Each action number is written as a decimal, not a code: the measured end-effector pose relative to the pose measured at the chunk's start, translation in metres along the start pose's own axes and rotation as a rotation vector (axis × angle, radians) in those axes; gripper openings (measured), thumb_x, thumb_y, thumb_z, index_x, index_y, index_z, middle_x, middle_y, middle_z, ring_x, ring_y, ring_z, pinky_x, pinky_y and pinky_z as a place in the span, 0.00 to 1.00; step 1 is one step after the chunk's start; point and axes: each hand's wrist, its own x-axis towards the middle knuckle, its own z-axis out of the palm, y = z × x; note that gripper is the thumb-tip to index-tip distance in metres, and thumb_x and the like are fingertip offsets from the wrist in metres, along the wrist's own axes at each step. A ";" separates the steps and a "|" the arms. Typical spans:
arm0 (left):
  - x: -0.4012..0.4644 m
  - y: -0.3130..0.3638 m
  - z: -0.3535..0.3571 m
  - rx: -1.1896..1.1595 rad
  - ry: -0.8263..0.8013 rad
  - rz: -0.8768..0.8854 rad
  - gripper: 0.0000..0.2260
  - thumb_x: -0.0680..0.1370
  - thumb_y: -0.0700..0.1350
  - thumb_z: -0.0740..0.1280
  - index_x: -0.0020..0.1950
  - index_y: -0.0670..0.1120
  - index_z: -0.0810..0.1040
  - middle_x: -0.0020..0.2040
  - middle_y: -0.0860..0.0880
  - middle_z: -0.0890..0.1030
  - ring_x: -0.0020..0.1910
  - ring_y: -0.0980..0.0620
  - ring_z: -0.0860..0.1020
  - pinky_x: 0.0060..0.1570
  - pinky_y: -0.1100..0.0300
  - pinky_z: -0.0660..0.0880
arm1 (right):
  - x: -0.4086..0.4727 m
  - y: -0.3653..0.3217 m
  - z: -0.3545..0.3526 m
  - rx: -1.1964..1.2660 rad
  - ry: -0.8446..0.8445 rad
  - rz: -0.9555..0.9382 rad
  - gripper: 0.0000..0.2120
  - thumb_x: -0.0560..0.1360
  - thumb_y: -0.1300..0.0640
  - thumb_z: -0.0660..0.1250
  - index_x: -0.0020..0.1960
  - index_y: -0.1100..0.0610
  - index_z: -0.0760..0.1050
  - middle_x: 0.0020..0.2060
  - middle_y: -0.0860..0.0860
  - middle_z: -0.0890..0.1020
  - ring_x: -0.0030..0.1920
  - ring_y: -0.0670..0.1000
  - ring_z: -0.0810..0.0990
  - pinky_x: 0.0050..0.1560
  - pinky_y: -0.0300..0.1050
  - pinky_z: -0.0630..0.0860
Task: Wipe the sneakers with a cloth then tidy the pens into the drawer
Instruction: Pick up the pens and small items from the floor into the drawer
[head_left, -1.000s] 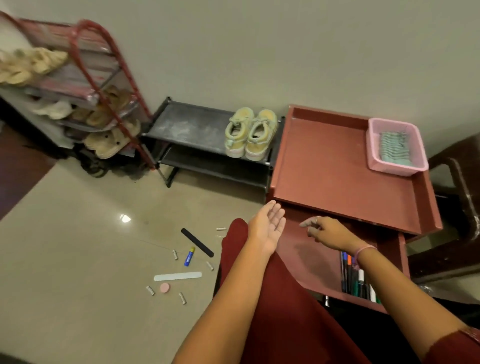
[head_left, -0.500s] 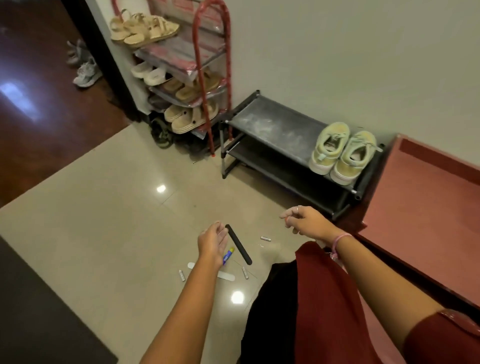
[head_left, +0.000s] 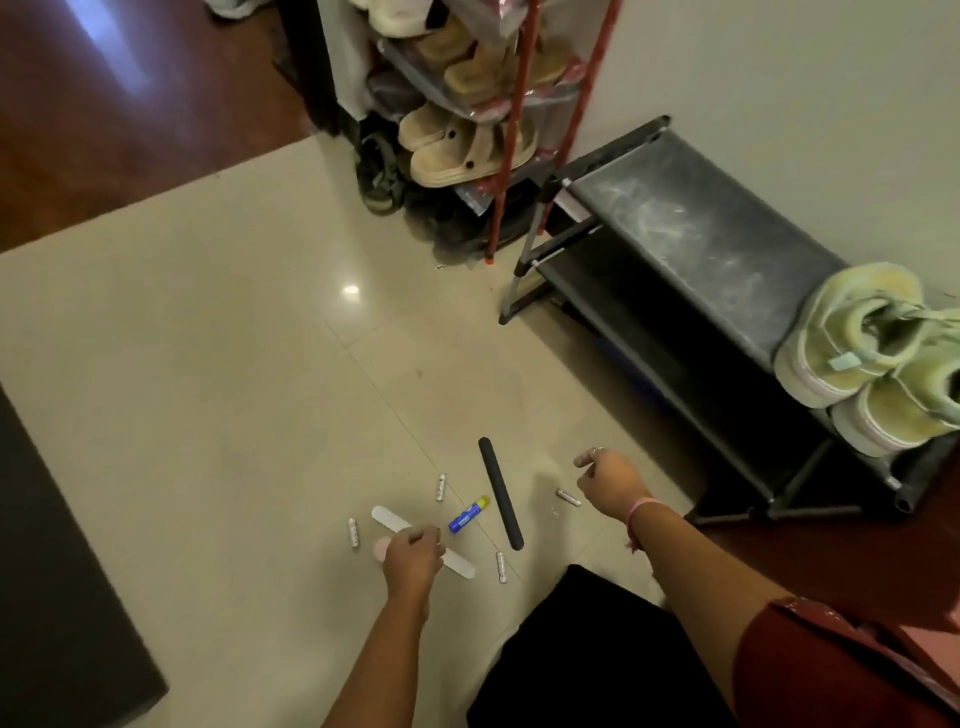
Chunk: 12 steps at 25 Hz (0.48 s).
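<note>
1. While the sneakers (head_left: 878, 364) are sitting on the black rack (head_left: 691, 244), no cloth showing, wipe likely done.
2. Left hand (head_left: 413, 558) is curling, fingers together, over the white strip (head_left: 460, 564); grip unclear.
3. Right hand (head_left: 608, 480) is hovering loosely curled, empty.
4. Blue pen (head_left: 468, 514) is lying on the floor; drawer out of view.

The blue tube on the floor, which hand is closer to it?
Left. The left hand hovers just beside the blue tube, over the white stick. The right hand is farther off, beyond the black stick.
</note>
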 end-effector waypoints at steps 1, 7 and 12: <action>0.008 -0.007 0.006 0.013 0.017 -0.005 0.04 0.77 0.35 0.64 0.47 0.37 0.79 0.40 0.46 0.78 0.42 0.48 0.78 0.48 0.54 0.78 | 0.015 0.002 0.006 -0.004 -0.006 0.002 0.15 0.74 0.67 0.64 0.60 0.58 0.75 0.55 0.57 0.79 0.51 0.54 0.77 0.46 0.39 0.68; 0.045 -0.052 0.037 0.205 0.084 -0.050 0.06 0.74 0.39 0.67 0.48 0.39 0.80 0.41 0.44 0.82 0.42 0.46 0.81 0.52 0.49 0.79 | 0.072 0.028 0.025 -0.187 -0.111 -0.108 0.15 0.75 0.64 0.64 0.61 0.60 0.74 0.50 0.56 0.81 0.55 0.56 0.77 0.50 0.40 0.69; 0.066 -0.089 0.071 0.371 0.080 -0.049 0.02 0.74 0.39 0.65 0.43 0.43 0.77 0.46 0.43 0.82 0.48 0.45 0.80 0.50 0.54 0.77 | 0.115 0.056 0.034 -0.391 -0.282 -0.209 0.15 0.77 0.60 0.62 0.64 0.59 0.72 0.54 0.57 0.81 0.60 0.56 0.74 0.57 0.42 0.68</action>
